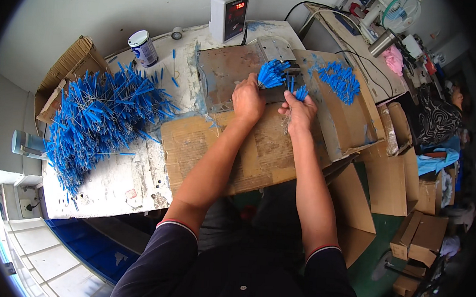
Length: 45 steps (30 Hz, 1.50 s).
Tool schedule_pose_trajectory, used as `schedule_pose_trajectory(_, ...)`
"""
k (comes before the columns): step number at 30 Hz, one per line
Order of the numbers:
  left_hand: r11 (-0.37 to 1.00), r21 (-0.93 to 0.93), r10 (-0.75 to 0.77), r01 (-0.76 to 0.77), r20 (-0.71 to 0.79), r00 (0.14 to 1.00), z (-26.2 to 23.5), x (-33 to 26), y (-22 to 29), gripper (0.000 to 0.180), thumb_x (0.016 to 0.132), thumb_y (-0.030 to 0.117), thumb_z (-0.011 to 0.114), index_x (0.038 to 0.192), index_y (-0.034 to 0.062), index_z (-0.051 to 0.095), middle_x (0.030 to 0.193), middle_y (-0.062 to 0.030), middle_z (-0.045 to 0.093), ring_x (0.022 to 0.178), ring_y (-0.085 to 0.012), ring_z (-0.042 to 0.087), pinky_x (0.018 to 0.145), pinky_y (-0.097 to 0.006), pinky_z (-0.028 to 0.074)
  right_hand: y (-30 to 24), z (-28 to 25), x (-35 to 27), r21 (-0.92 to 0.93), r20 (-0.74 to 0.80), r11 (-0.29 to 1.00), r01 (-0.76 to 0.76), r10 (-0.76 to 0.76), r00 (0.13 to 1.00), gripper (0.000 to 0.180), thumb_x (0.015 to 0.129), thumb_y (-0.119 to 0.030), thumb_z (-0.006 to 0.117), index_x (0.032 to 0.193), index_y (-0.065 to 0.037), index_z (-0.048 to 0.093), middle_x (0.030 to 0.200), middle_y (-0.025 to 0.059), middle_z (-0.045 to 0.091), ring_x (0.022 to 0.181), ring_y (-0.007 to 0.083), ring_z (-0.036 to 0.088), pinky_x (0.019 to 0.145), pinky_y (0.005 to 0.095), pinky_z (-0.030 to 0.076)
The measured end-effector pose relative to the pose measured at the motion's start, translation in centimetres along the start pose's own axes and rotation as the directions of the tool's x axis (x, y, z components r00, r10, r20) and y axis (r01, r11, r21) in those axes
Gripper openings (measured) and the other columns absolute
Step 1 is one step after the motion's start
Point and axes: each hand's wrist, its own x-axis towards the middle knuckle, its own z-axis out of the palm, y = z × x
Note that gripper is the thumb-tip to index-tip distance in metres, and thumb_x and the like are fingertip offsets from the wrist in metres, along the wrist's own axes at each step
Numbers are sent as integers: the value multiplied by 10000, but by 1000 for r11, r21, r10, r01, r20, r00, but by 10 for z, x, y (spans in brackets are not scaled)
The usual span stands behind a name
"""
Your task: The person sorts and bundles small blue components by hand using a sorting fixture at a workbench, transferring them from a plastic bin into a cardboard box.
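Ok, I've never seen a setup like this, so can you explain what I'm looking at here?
Sure. There's no robot here, just a person's two bare hands. The single picture comes from a camera worn on the head, looking down; its very wide lens bends straight edges near the rim.

The left hand holds a bunch of thin blue sticks with metal wire ends. The right hand holds a smaller bunch of similar blue sticks.

On the worn white table, a big tangled heap of blue sticks lies to the left, and a flat brown cardboard sheet sits under the forearms. At the back stands a white boxy device with a red lit display.
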Motion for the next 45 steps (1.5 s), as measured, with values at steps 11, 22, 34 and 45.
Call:
schedule_pose_trajectory(11, 992, 37, 120, -118, -37, 992, 4, 0, 2, 108, 767, 27, 589, 874, 28, 602, 854, -202, 662, 858, -401, 636, 792, -490, 486, 5, -11, -2, -11, 11, 1000, -8, 8, 1000, 153, 819, 16, 717, 869, -63, 597, 731, 42, 630, 513, 120, 570, 408, 293, 491)
schedule_pose_trajectory(22, 988, 149, -29, 48, -125, 992, 6, 2, -4, 139, 829, 105, 645, 931, 24, 599, 892, -207, 679, 847, -425, 651, 756, -514, 493, 2, 6, 5, -11, -31, 999, 31, -31, 999, 178, 802, 42, 710, 835, -61, 569, 716, 51, 620, 498, 125, 570, 389, 296, 489)
schedule_pose_trajectory(34, 992, -22, -121, 121, -14, 993, -2, 3, 5, 173, 820, 103, 655, 954, 33, 570, 890, -214, 676, 886, -420, 642, 791, -517, 487, 3, 10, 10, 13, -30, 999, 36, -36, 999, 110, 830, 15, 710, 855, -31, 614, 742, 72, 635, 530, 156, 607, 448, 320, 548)
schedule_pose_trajectory(45, 998, 55, -18, 14, 63, 998, -1, 2, 6, 174, 783, 39, 603, 956, 23, 593, 925, -219, 687, 902, -413, 651, 811, -499, 498, 4, -2, 3, 93, 8, 996, -16, 15, 1000, 101, 854, 27, 656, 934, 3, 599, 775, 80, 635, 556, 173, 634, 479, 318, 579)
